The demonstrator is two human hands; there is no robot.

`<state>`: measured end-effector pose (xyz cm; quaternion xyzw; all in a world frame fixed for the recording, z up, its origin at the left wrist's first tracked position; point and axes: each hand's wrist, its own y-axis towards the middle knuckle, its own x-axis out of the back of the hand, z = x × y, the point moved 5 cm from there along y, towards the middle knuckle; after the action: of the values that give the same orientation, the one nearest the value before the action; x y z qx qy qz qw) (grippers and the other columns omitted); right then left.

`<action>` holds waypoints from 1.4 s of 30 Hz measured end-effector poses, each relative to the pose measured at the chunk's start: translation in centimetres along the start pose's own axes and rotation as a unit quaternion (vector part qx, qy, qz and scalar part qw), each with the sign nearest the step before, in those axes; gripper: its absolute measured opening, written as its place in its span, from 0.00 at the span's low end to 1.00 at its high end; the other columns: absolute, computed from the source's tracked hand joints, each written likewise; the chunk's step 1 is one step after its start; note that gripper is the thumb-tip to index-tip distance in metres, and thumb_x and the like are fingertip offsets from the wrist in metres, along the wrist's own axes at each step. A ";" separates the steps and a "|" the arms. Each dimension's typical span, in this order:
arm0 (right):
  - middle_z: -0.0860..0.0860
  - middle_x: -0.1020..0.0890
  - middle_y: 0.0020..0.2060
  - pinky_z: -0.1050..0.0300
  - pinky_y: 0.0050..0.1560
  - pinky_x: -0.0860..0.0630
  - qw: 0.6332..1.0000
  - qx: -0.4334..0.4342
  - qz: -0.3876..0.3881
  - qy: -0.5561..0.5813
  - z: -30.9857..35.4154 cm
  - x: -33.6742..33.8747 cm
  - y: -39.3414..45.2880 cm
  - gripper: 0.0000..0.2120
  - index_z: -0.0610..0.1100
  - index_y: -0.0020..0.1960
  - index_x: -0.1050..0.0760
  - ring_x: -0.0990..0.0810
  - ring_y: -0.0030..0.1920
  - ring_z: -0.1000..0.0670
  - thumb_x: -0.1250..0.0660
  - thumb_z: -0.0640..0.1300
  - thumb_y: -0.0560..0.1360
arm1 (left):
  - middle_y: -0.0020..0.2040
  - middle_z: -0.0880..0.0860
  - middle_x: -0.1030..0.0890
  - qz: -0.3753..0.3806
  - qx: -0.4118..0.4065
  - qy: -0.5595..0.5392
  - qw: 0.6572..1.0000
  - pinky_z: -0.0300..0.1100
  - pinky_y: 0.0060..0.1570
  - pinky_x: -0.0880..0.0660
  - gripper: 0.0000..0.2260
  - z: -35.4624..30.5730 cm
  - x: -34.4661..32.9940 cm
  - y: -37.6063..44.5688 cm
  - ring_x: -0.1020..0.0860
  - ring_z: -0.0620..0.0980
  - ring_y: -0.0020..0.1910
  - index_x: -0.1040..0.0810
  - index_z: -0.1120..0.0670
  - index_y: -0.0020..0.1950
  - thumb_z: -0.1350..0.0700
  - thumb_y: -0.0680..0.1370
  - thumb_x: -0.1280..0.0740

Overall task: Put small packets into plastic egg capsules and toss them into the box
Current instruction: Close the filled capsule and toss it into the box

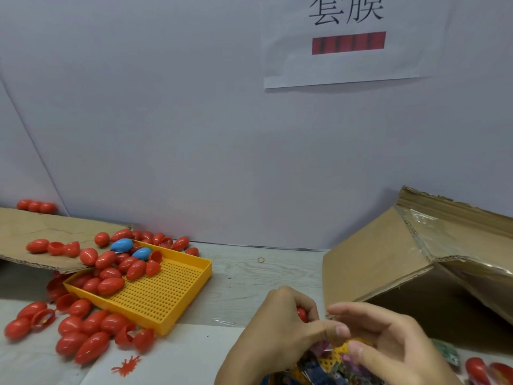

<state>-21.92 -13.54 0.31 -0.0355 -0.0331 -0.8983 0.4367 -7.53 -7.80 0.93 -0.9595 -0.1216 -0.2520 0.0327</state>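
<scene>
My left hand (280,329) is curled around a red egg capsule (302,314), only a sliver of which shows between the fingers. My right hand (388,343) hovers just to its right, fingers spread, over a yellow tray of small colourful packets (333,365) at the bottom edge. Whether the right fingers pinch a packet is hidden. The cardboard box (388,262) stands open on its side at the right. Red egg capsules (91,329) lie scattered at the left.
A yellow perforated tray (166,295) holds more red capsules and two blue ones (122,245). A flat cardboard sheet (41,240) lies at far left. A rubber band (261,260) and a red splat toy (126,366) rest on the table. More red capsules (480,370) sit bottom right.
</scene>
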 end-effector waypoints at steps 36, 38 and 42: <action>0.39 0.20 0.36 0.61 0.26 0.30 0.953 0.006 -0.095 0.288 -1.3 1.4 1.1 0.26 0.41 0.57 0.24 0.29 0.32 0.46 0.30 0.30 0.60 | 0.28 0.44 0.26 -0.037 -0.059 -0.076 0.995 0.34 0.31 0.30 0.02 -0.8 -0.2 0.1 0.29 0.41 0.28 0.15 0.43 0.43 0.48 0.75 0.28; 0.39 0.19 0.36 0.60 0.27 0.31 0.958 -0.005 -0.097 0.270 -1.3 1.4 1.1 0.26 0.41 0.58 0.24 0.28 0.32 0.46 0.30 0.32 0.60 | 0.29 0.44 0.26 -0.049 -0.066 -0.068 0.994 0.34 0.31 0.30 0.03 -0.9 -0.3 0.1 0.29 0.42 0.29 0.16 0.42 0.43 0.49 0.76 0.29; 0.40 0.17 0.37 0.55 0.32 0.31 0.966 -0.021 -0.110 0.235 -1.5 1.6 1.0 0.25 0.43 0.57 0.24 0.27 0.29 0.48 0.28 0.35 0.60 | 0.28 0.44 0.25 -0.053 -0.071 -0.055 0.995 0.33 0.31 0.31 0.03 -0.9 -0.6 0.2 0.29 0.40 0.28 0.16 0.42 0.44 0.49 0.76 0.29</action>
<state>-22.12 -15.55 -1.00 0.1713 0.0852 -0.9244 0.3301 -8.42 -8.24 1.42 -0.9642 -0.1553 -0.2078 -0.0558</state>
